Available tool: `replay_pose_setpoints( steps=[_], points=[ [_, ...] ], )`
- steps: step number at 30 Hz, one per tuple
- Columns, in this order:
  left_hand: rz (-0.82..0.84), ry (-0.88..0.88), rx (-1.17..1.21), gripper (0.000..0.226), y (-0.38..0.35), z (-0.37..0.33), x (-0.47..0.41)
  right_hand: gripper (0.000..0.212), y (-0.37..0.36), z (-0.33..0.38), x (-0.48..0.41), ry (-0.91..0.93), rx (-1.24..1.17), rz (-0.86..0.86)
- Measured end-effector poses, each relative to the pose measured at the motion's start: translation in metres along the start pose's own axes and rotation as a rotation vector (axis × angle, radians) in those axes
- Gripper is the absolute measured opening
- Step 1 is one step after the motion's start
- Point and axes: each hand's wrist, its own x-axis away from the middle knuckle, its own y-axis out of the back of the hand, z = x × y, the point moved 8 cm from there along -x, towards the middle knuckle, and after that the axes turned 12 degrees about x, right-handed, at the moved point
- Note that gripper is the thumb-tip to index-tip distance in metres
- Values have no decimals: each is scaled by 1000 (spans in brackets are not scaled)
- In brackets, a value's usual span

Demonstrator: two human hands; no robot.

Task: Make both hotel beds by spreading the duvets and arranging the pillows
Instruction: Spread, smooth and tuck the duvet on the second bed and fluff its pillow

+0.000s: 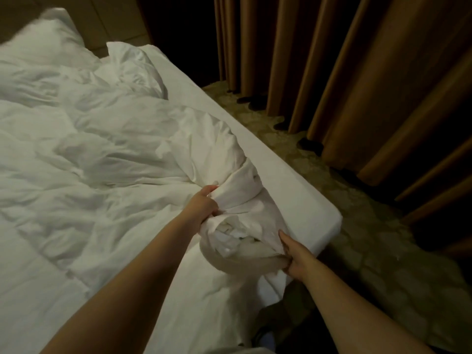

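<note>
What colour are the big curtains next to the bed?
The curtains are an orange-brown colour with no pattern, seen in the head view.

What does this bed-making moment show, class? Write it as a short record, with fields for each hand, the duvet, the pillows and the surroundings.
Left hand: grips the bunched corner of the duvet
Right hand: fingers curled into the same bunch, on its near side
Duvet state: white, crumpled, not yet spread flat
Pillows: white, at the head end of the bed
Mattress: bare strip showing along its right edge
Surroundings: brown curtains, patterned carpet
</note>
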Motion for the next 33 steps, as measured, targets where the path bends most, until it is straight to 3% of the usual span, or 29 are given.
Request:
replay_pose_setpoints(
  steps=[3, 6, 9, 12, 15, 17, 19, 21, 26, 29, 33],
  points=[
    [-125, -21, -149, 56, 25, 9, -1, 49, 0, 21, 6, 72, 99, -104],
    [-192, -40, -528, 55, 41, 14, -4, 45, 2, 67, 22, 294, 449, -268],
    [-310, -72, -707, 61, 44, 7, 6, 44, -10, 118, 54, 495, 595, -336],
    [-451, -346, -840, 58, 30, -29, 29, 50, -24, 154, 75, 575, 566, -297],
    [-333, -627, -930, 58, -12, -60, 49, 56, -44, 173, 94, 580, 567, -234],
    [-182, -628, -1020, 75, -39, -62, 51, 52, -61, 178, 107, 581, 592, -192],
    [-160, -544, -1054, 86, -41, -62, 42, 38, -78, 175, 114, 591, 556, -120],
    [-153, -495, -895, 68, -26, -63, 32, 11, -90, 165, 117, 593, 479, -32],
    [-122, -403, -202, 12, 25, -47, 26, 37, -65, 125, 87, 437, 328, -62],
    [-3, -348, 25, 18, 38, -50, 31, 59, -71, 87, 71, 221, 285, 32],
    [54, -281, 186, 18, 48, -56, 28, 67, -89, 85, 64, 211, 355, 63]
  ],
)
